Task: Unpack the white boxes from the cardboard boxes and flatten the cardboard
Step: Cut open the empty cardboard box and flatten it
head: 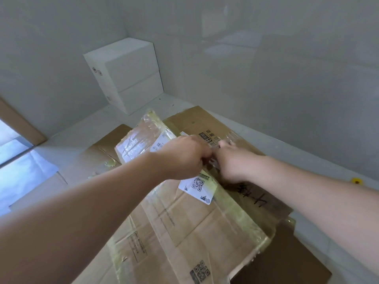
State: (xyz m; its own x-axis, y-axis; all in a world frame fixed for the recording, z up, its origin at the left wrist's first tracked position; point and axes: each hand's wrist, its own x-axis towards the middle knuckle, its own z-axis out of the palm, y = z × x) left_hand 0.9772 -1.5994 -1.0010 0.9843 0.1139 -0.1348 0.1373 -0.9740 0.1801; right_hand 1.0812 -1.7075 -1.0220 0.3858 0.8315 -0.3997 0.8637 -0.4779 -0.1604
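Both hands meet mid-seam: left hand point(184, 158) fisted on tape point(235, 203), right hand point(231, 160) pinching it too; the cardboard box point(184, 222) seam runs away-left.

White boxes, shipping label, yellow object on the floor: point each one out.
white boxes point(131, 64): head view, front face of upper box.
shipping label point(198, 188): head view, near its QR code.
yellow object point(356, 180): head view, its middle.

Single head-worn wide-angle view, looking forward and steeply down. Both forearms enter from the bottom edge, close to the lens. The tiled wall corner point(131, 35) lies beyond.
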